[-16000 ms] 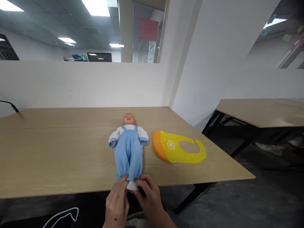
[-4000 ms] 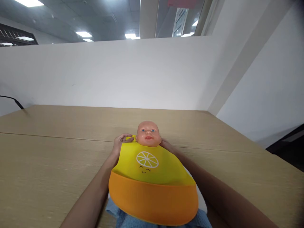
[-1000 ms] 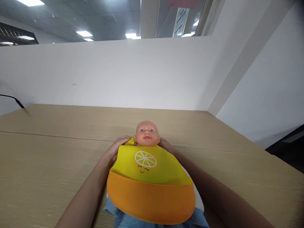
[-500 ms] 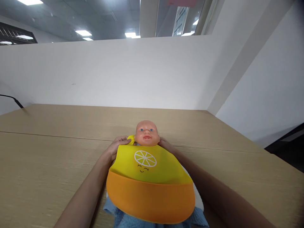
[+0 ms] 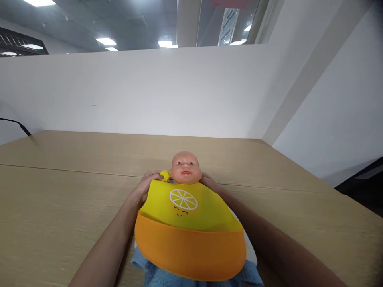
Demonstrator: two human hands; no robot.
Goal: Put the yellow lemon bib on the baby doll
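Observation:
A baby doll [image 5: 186, 167] with a bald head lies face up on the table. Over its body spreads a yellow bib [image 5: 209, 205] with an orange catch pocket, a white lemon slice and a small smiling face. My left hand [image 5: 149, 183] pinches the bib's yellow neck strap beside the doll's head. On the other side my right hand [image 5: 209, 182] reaches behind the doll's neck, its fingers hidden by the head and the bib. Blue fabric [image 5: 170, 279] and a white edge show from under the bib.
The wooden table [image 5: 74, 207] has a seam running across it. A white wall [image 5: 134, 91] with glass above rises at its far side. A black cable [image 5: 24, 128] hangs at the far left, and a dark object [image 5: 365, 185] stands at the right edge.
The left fingers and the strap end in them have shifted very slightly. Otherwise the doll, the bib and the right hand stay in place.

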